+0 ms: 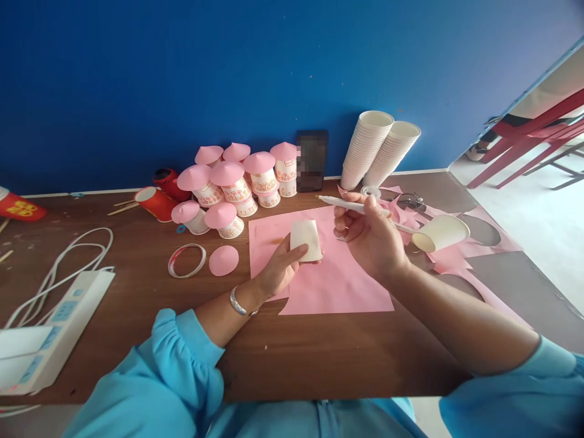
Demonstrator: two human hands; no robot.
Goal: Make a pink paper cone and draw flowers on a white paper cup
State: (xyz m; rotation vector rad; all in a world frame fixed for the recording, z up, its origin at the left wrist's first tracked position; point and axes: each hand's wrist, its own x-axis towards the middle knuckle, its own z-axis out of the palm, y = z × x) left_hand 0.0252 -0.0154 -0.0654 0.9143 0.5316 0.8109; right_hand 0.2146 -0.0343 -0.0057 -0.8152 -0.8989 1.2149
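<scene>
Left hand (279, 271), centre of frame: fingers closed around one white paper cup (305, 236), above a pink sheet (337, 289). Right hand (375, 242), right of centre: fingers closed on one white pen (349, 205), tip pointing left, apart from the cup. Pink-roofed cups (228, 174): cluster, upper middle. Cup stacks (367, 146): two, upper right. Pink disc (223, 260): one, left of the sheet.

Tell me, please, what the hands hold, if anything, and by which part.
The left hand holds a white paper cup by its side wall, thumb in front; the right hand holds a white pen by its barrel, tip exposed.
</scene>
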